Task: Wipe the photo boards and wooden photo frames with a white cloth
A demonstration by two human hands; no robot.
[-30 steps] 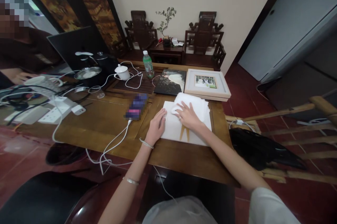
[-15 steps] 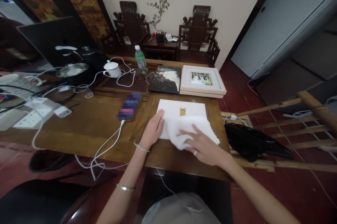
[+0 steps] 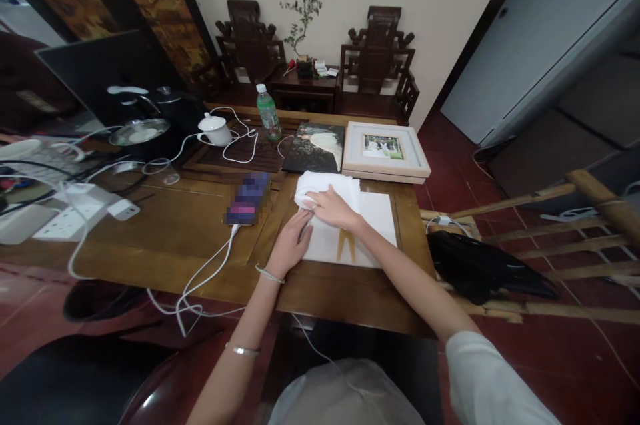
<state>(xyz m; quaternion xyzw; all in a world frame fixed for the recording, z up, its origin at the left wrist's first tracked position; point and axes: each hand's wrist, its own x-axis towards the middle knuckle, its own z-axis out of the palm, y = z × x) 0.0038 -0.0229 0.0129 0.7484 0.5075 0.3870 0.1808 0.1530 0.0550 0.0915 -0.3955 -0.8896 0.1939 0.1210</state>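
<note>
A flat white panel (image 3: 377,228) lies on the wooden table in front of me, with a yellowish-brown forked piece (image 3: 346,245) on its surface. My right hand (image 3: 333,206) presses a bunched white cloth (image 3: 345,185) on the panel's far left part, fingers on top of it. Resting at the panel's left edge, my left hand (image 3: 291,243) has its fingers stretched out and holds nothing. Its fingertips are close to the cloth and the right hand. The cloth and my right arm hide part of the panel.
Behind the panel lie a dark photo print (image 3: 315,147) and pale framed pictures (image 3: 387,152). A plastic bottle (image 3: 269,113), lidded white cup (image 3: 215,130), charging phone (image 3: 247,198) and power strip (image 3: 75,215) with cables occupy the left. A bamboo chair (image 3: 525,192) holds a black bag (image 3: 485,268).
My right hand has carried the cloth from the panel's near right part to its far left part. More of the brown piece now shows. My left hand has barely moved.
</note>
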